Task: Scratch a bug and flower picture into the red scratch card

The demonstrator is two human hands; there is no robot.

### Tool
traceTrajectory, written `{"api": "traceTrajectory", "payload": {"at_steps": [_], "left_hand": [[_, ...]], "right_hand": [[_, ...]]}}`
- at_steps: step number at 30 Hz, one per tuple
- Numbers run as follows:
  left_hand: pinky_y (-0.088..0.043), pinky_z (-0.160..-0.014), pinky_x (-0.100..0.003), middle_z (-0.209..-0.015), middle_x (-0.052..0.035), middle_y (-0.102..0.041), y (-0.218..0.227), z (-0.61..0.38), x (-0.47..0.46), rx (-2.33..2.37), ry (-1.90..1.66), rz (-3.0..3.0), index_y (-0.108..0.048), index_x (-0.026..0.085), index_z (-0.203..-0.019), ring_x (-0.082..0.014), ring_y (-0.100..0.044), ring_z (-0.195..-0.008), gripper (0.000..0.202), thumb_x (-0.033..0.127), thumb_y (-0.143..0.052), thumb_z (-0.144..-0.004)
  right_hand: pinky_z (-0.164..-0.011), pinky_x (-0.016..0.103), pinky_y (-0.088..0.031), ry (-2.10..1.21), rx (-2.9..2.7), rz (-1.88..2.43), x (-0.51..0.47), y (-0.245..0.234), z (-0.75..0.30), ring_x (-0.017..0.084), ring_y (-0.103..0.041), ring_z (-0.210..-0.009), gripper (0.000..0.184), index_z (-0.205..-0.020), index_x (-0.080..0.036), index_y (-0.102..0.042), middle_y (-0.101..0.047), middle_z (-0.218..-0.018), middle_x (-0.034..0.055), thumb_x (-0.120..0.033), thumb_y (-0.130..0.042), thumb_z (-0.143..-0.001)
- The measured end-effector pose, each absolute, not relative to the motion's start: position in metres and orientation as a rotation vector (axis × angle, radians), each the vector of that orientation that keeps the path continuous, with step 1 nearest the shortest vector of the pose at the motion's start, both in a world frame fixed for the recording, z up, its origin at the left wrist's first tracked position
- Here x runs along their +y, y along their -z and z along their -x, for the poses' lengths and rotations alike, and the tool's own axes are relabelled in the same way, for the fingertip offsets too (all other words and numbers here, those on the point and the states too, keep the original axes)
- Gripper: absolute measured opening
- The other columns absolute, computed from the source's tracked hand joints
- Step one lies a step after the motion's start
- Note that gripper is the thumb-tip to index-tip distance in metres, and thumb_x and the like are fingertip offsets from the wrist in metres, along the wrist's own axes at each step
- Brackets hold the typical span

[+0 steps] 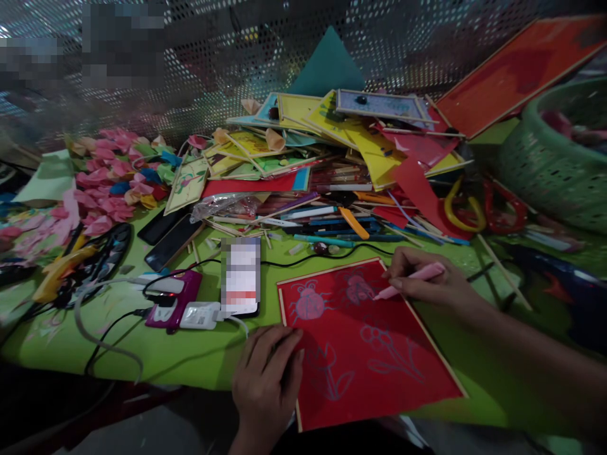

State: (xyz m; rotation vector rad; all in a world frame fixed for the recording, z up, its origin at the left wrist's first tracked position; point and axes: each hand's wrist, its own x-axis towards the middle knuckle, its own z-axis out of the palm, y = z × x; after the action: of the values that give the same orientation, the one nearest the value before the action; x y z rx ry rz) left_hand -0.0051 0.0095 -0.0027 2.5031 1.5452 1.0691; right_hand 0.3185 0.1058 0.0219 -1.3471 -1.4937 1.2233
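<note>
A red sheet with thin wooden edging lies at the near edge of the table. Drawn on it are a pink-filled ladybug, a second, partly pink ladybug, and outlined flowers. My right hand is closed around a pink marker, its tip down at the second ladybug. My left hand rests with fingers stretched out over the sheet's left edge, holding nothing.
Left of the sheet are a lit phone and a purple power strip with cables. Pens, sticks and framed coloured sheets pile up behind. Yellow-handled scissors and a green basket stand at right; pink paper flowers at left.
</note>
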Motion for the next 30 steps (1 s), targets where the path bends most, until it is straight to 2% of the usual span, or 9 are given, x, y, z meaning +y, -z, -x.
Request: {"api": "traceTrajectory", "payload": {"at_steps": [5,15,21,30], "left_hand": [[-0.056,-0.092,-0.033,-0.106,-0.0061,-0.075,0.0018,0.004,0.0093,1.574,-1.077,-2.5,-0.075,0.022,-0.117,-0.0189,-0.069,-0.099,0.025,0.012,-0.063,-0.097],[-0.057,-0.093,-0.033,-0.108,-0.0065,-0.075,0.004,0.0067,0.0088,1.567,-1.049,-2.508,-0.074,0.022,-0.119,-0.0194,-0.07,-0.1,0.027,0.012,-0.064,-0.096],[-0.057,-0.092,-0.032,-0.107,-0.006,-0.075,0.0033,0.0061,0.0094,1.562,-1.051,-2.524,-0.074,0.022,-0.118,-0.0186,-0.069,-0.1,0.026,0.012,-0.063,-0.097],[-0.055,-0.096,-0.034,-0.111,-0.0067,-0.074,0.0086,0.0107,0.0076,1.544,-0.999,-2.544,-0.072,0.022,-0.123,-0.0197,-0.068,-0.104,0.03,0.011,-0.065,-0.096]], "right_hand": [[-0.056,0.028,-0.039,-1.219,-1.484,1.357,0.1053,-0.023,-0.317,0.016,-0.051,-0.06,0.026,-0.07,-0.024,-0.064,-0.061,-0.065,-0.0014,-0.043,-0.078,-0.081],[-0.054,0.029,-0.036,-1.208,-1.463,1.367,0.108,-0.0225,-0.3157,0.015,-0.045,-0.057,0.03,-0.068,-0.024,-0.063,-0.057,-0.062,-0.0022,-0.048,-0.079,-0.078],[-0.057,0.029,-0.036,-1.236,-1.463,1.345,0.1061,-0.022,-0.3173,0.016,-0.05,-0.061,0.025,-0.07,-0.024,-0.064,-0.061,-0.065,-0.0018,-0.041,-0.078,-0.081],[-0.055,0.028,-0.036,-1.224,-1.476,1.326,0.107,-0.0225,-0.3178,0.015,-0.049,-0.059,0.025,-0.069,-0.024,-0.063,-0.06,-0.063,-0.0023,-0.04,-0.078,-0.082]]}}
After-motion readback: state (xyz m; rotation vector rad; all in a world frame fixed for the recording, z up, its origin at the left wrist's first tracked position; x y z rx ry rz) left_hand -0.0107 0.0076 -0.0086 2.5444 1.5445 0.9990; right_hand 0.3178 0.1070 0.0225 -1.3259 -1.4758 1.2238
